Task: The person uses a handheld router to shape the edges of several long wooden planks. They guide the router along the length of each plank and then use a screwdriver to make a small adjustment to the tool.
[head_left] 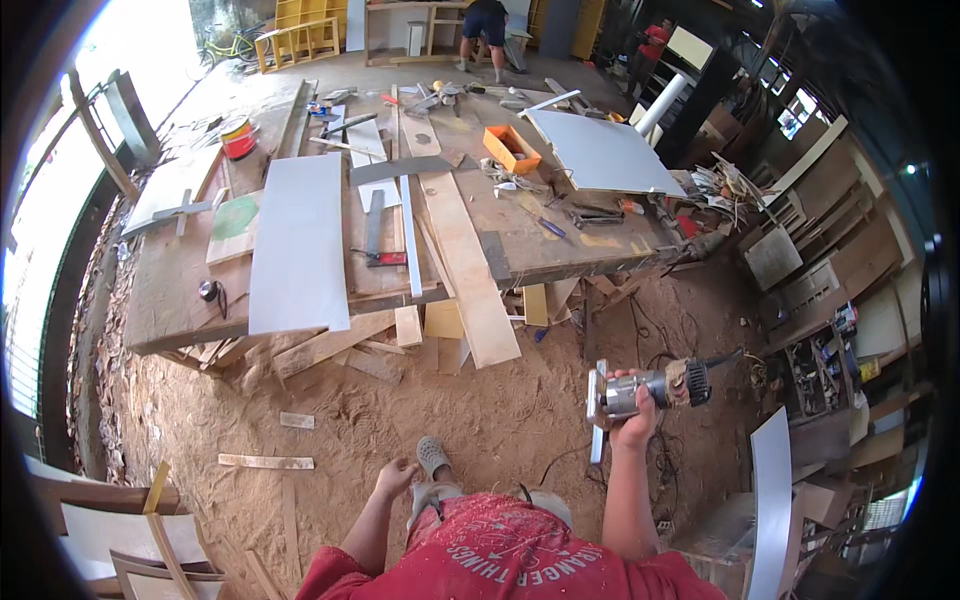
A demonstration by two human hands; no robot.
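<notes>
My right hand [634,424] is wrapped round a trim router [655,390], a silver and black power tool held sideways at the right, off the bench. Its flat base faces left, and its black vented end and cord point right. My left hand [397,478] hangs low beside my leg, fingers loosely bent, with nothing visible in it. Ahead stands a wooden workbench [560,230]. On it lie a white panel [297,240], a light wood plank [460,265] jutting past the near edge, and a try square [376,235] with a red and black handle.
An orange box [511,150], a larger white panel [600,150] and a red and yellow bucket [238,138] are on the bench. Wood offcuts [265,462] lie on the sawdust-covered floor. Loose cords [665,465] trail at right, near leaning boards [770,490]. Two people [485,28] are farther back.
</notes>
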